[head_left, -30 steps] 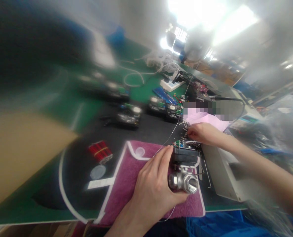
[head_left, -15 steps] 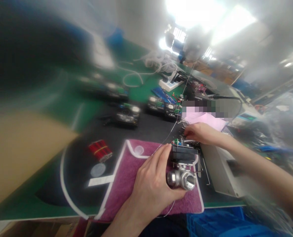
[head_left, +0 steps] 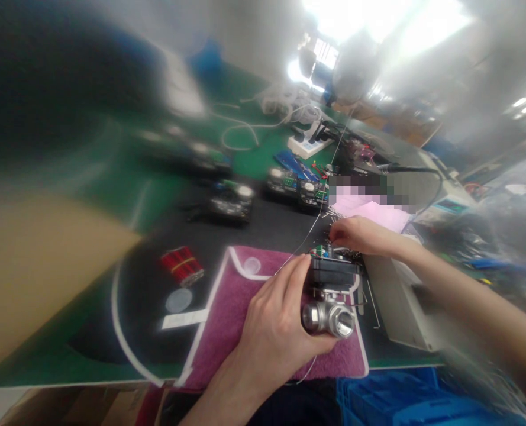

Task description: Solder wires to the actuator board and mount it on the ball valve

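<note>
Gripping metal valve (head_left: 330, 318), pink paper (head_left: 371, 212) unreadable

A red bundle (head_left: 181, 265) lies on the black mat (head_left: 267, 232), circuit boards (head_left: 232, 203) and a white power strip (head_left: 307, 145) behind.

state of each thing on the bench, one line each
Maroon towel: spread flat.
Black actuator box on silver metal valve: resting on the towel, gripped.
Left hand: closed around the valve.
Right hand: reaching behind the box, grip unclear.
Red banded bundle: lying untouched.
</note>
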### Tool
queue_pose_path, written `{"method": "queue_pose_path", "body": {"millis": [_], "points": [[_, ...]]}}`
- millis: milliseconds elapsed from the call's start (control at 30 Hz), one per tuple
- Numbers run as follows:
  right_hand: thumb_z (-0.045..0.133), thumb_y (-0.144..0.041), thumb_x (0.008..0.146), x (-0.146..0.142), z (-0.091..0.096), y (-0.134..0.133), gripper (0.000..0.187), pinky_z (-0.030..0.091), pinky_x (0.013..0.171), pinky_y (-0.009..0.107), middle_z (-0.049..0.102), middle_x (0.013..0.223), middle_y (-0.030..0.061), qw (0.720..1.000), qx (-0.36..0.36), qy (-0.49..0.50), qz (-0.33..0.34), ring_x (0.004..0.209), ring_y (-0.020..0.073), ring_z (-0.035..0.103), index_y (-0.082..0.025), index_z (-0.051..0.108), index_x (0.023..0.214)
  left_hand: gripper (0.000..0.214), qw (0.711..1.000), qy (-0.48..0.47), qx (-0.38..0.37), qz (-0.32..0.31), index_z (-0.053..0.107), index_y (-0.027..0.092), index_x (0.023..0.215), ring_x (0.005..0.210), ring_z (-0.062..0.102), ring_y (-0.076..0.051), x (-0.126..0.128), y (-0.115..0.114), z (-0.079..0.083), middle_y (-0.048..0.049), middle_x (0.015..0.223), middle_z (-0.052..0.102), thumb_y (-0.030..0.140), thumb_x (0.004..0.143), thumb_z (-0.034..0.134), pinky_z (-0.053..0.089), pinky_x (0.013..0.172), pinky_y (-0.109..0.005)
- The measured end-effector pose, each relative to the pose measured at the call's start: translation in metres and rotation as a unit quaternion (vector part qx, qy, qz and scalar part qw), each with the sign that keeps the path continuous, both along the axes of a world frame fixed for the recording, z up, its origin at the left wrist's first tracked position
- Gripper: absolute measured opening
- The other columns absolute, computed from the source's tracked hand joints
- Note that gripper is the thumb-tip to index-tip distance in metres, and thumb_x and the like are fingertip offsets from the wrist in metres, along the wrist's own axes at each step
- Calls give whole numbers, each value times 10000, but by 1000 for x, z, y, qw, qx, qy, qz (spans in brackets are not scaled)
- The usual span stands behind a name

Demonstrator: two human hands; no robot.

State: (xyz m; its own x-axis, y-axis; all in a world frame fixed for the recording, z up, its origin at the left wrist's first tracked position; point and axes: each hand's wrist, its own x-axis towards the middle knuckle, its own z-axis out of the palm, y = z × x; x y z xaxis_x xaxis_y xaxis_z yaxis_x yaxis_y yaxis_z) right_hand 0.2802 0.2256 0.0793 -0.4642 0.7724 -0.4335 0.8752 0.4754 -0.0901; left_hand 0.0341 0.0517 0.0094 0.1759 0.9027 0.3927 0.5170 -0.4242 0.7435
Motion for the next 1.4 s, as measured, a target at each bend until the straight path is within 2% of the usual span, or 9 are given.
{"method": "queue_pose_path", "body": {"millis": [300,600,767,867,933,1033,1133,1300,1400], "points": [[654,-215,933,-2,-1,-5,121,433,675,258,763,912,41,1000,16,-6,-12,761,159,661,-207,736,1022,1128,1000,1,3,-2,348,193,1605,1431,604,-355,0,0,1,-148,1581,576,355,647,920,558,1198,-521],[595,-181,998,-6,8,-16,145,434,723,279,751,944,51,996,77,6,45,816,171,667,-189,738,1020,1142,1000,10,-1,-4,352,192,1606,1433,602,-344,0,-1,1,-140,1586,571,340,629,926,549,1207,-503],[524,-268,1075,-9,38,-58,193,440,721,324,720,1047,97,974,215,45,48,858,206,663,-170,689,1096,1124,1000,9,6,0,359,169,1612,1442,592,-342,0,-2,-1,-147,1586,573,354,650,910,541,1214,-502],[622,-259,1046,-6,55,-101,106,490,745,314,741,1106,55,926,346,132,72,921,199,698,-216,670,1130,1104,1000,5,10,-7,360,158,1614,1446,589,-339,-1,-2,-1,-147,1593,567,336,663,892,546,1211,-497],[670,-207,1021,-4,60,-129,135,523,802,300,743,1120,34,910,373,175,54,955,184,707,-235,676,1152,1096,1000,5,11,-9,362,155,1614,1448,589,-335,-1,-2,0,-145,1596,565,341,671,889,546,1213,-492],[666,-170,1023,-5,54,-156,137,546,810,241,740,1086,9,924,301,233,35,929,137,709,-250,684,1133,1104,1000,5,16,-3,369,159,1609,1439,598,-344,-1,-2,0,-148,1591,571,329,655,898,553,1207,-498],[641,-145,1034,-7,36,-164,136,553,782,206,743,1060,15,932,224,283,13,919,115,711,-227,691,1132,1077,1000,4,20,-1,378,166,1603,1423,615,-345,-1,-2,-1,-150,1584,578,323,671,894,566,1192,-493],[683,-190,1025,-6,14,-163,96,559,793,185,755,1014,-11,918,197,337,-65,906,97,720,-238,715,1102,1081,1000,7,18,-3,379,167,1600,1417,621,-345,0,-1,-2,-154,1580,580,333,672,908,572,1184,-493],[700,-199,1020,-4,10,-165,115,554,782,174,765,1021,-19,916,204,339,-65,896,88,726,-244,718,1125,1078,1000,6,16,1,378,171,1599,1411,626,-343,0,-1,-2,-156,1571,587,329,674,908,577,1176,-493]]}}
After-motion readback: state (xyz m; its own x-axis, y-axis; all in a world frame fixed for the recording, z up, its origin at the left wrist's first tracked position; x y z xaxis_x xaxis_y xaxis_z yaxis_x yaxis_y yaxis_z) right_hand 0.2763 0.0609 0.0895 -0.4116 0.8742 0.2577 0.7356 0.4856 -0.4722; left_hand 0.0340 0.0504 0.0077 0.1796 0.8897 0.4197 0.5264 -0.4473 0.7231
